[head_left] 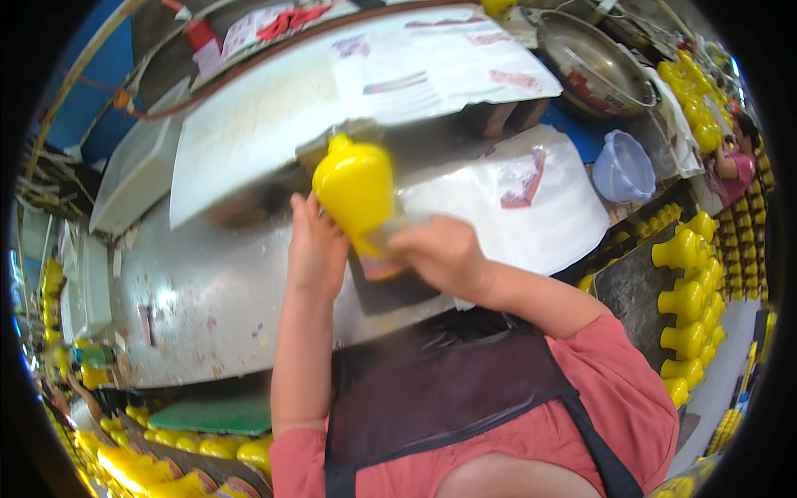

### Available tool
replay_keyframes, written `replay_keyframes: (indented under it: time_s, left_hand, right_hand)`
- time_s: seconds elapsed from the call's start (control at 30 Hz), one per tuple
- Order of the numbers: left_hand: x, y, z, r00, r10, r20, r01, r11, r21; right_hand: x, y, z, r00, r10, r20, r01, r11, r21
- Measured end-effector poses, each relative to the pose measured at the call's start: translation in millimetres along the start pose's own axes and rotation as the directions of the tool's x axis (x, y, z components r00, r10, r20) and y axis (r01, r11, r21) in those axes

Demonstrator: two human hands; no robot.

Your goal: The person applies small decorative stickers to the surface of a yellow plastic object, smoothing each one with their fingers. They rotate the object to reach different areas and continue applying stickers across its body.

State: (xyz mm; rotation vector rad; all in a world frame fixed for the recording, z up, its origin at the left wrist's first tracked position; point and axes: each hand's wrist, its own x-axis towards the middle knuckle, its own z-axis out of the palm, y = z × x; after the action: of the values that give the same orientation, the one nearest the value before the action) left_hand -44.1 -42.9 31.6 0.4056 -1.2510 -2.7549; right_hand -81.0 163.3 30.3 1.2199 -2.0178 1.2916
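A glossy yellow vase (pixel 353 183) tilts above the metal worktable (pixel 207 290), its narrow neck away from me and its pinkish foot toward me. My left hand (pixel 320 245) grips it along the left side, with some of the fingers hidden behind the body. My right hand (pixel 440 253) is closed at the vase's lower right side. Motion blurs its fingertips, and a greyish smear there may be a thin thing in them; I cannot make it out. A dark flat slab (pixel 386 290) lies under the foot of the vase.
A raised white board (pixel 274 108) spans the back, and a white sheet (pixel 540 199) with purple-pink patches lies at right. Beyond are a lilac bucket (pixel 623 166) and a large metal basin (pixel 594 62). Yellow vases (pixel 685 319) line the right side; another person (pixel 735 170) is at far right.
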Motion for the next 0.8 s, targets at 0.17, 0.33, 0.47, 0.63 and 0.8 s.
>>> replay_keyframes:
  time_s: [0.17, 0.33, 0.47, 0.63, 0.8]
  left_hand:
    - [-8, 4, 7, 0.983, 0.122, -0.137, -0.073, 0.946, 0.317]
    - [-3, -13, 20, 0.990, 0.136, -0.021, -0.126, 0.959, 0.255]
    - [-8, -13, 17, 0.976, 0.201, -0.084, -0.132, 0.853, 0.505]
    - [0, -30, 9, 0.953, 0.290, -0.084, -0.193, 0.799, 0.569]
    - [2, -47, -3, 0.940, 0.340, -0.020, -0.280, 0.803, 0.527]
  right_hand:
    - [23, 9, -28, 0.940, 0.324, 0.105, -0.339, 0.920, 0.195]
    - [66, 59, -61, 0.744, 0.640, 0.192, -0.655, 0.639, 0.404]
    - [81, 103, -95, 0.576, 0.762, 0.296, -0.808, 0.477, 0.345]
    - [92, 156, -136, 0.718, 0.691, -0.081, -0.637, 0.604, -0.479]
    - [74, 190, -164, 0.836, 0.516, -0.184, -0.382, 0.310, -0.871]
